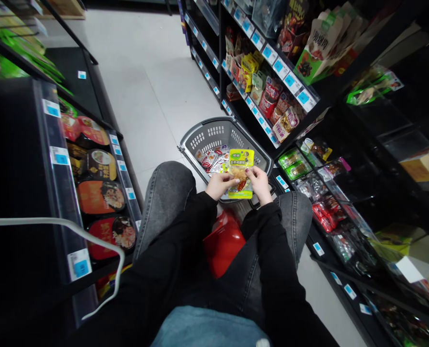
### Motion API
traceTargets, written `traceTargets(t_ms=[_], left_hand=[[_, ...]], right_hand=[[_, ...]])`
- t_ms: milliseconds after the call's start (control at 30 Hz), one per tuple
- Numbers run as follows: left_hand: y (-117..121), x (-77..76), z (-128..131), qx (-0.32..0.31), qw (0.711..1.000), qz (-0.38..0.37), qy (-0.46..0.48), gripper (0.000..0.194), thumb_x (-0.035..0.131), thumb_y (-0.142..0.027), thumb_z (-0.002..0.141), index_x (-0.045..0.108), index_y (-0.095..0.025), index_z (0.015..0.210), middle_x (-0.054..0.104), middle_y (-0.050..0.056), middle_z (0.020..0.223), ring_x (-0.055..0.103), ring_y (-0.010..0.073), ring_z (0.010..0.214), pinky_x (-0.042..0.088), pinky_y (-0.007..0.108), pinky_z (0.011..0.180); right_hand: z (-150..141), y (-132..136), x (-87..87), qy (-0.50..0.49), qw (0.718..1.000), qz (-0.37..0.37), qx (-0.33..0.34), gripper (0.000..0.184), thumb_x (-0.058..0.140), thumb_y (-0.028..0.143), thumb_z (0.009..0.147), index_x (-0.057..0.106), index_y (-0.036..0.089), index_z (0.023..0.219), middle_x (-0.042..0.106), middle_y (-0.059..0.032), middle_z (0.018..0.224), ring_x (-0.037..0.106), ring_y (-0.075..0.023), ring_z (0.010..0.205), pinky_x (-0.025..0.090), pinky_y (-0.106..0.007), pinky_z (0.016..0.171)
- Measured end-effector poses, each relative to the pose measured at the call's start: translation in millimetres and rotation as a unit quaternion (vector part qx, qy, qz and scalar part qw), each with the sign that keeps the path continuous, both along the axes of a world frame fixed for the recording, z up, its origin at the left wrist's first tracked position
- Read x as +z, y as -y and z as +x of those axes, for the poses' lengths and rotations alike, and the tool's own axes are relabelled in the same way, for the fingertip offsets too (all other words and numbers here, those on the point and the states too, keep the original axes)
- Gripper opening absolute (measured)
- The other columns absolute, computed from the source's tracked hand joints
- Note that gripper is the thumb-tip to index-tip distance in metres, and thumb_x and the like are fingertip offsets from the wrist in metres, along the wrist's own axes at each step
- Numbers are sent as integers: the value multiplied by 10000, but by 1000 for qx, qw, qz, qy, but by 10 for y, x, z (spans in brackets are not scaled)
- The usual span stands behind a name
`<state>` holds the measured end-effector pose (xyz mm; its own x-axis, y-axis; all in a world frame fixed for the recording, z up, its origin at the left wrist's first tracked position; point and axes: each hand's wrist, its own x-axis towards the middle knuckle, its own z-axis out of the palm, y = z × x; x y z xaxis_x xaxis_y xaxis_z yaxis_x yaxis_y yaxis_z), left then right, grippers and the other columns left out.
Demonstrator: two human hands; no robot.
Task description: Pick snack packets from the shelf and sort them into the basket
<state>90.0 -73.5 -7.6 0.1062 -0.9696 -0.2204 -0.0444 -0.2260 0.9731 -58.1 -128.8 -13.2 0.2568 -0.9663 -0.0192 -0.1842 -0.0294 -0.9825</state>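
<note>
Left hand point(220, 186), right hand point(260, 186) angled inward: I pinch one packet point(241, 164) at eight and four o'clock, above one basket point(232, 129).

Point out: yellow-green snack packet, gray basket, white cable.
Yellow-green packet point(236, 168): head view, upper front.
Gray basket point(204, 131): head view, far wall.
White cable point(87, 235): head view, middle stretch.

The flat plastic packet point(240, 168) at the centre is bright yellow with green label patches. The slotted plastic basket point(196, 130) at twelve o'clock is grey, with rows of small slots as its pattern. The smooth object point(224, 246) at six o'clock is shiny red. The denim trousers point(169, 193) are faded grey-black, and the long sleeves point(279, 250) are plain black. The tiled floor point(138, 62) at eleven o'clock is pale grey.
</note>
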Motion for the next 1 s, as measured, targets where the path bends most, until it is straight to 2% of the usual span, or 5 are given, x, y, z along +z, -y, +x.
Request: traceTargets(t_ms=[200,300,567,800,1000], left_hand=[[-32,-57,-49,142,973,-117,141,460,733,-261,584,579,-153,1004,560,81,999,552,173,833,486,301,681],[-61,-56,-78,107,967,-146,182,392,681,-237,656,576,-174,1029,530,83,1037,555,168,845,506,308,701],[-7,-123,-81,44,987,-126,-85,521,635,-458,719,531,-158,1133,604,108,1159,562,238,1081,452,374,932],[29,-122,-84,29,970,-11,-240,562,738,-474,594,634,-127,1024,698,101,958,650,237,845,517,346,738],[7,-47,-75,27,959,33,-279,610,791,-476,511,662,-91,966,711,109,881,659,231,795,517,343,726]], right_hand=[[72,-25,12,-9,998,1,-59,404,574,553,699,509,165,607,528,7,589,447,-110,584,377,-244,605],[109,-42,31,6,998,8,-55,418,581,574,690,539,163,631,561,-8,618,486,-123,611,408,-251,615],[145,-88,101,61,997,-16,45,349,542,513,768,643,180,734,640,-60,880,579,-177,893,465,-280,752],[94,-40,71,90,991,58,-76,334,683,429,623,589,167,807,619,-19,762,561,-127,679,468,-264,662],[85,-35,69,94,990,98,-28,362,683,486,597,578,162,719,581,2,669,522,-108,626,454,-248,629]])
